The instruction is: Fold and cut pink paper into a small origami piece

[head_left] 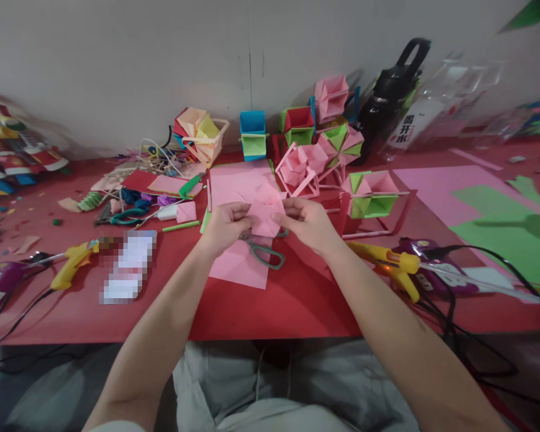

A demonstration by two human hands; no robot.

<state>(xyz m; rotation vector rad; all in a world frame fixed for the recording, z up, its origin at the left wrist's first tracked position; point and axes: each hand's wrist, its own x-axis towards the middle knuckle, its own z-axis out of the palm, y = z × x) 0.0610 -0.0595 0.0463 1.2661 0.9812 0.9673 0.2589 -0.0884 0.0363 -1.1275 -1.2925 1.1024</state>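
Note:
Both my hands meet over the middle of the red table (pixel 261 312). My left hand (pixel 225 227) pinches the left side of a small folded pink paper piece (pixel 265 216), and my right hand (pixel 306 223) pinches its right side. The piece is held just above a stack of pink paper sheets (pixel 238 264). A pair of green-handled scissors (pixel 266 254) lies on those sheets right under my hands.
Folded paper boxes (pixel 297 126) in pink, green, blue and red crowd the back. Yellow glue guns lie at left (pixel 72 264) and right (pixel 396 264) with cables. A black bottle (pixel 387 96), clear plastic bottle (pixel 436 108), green paper (pixel 499 228) and scraps sit around.

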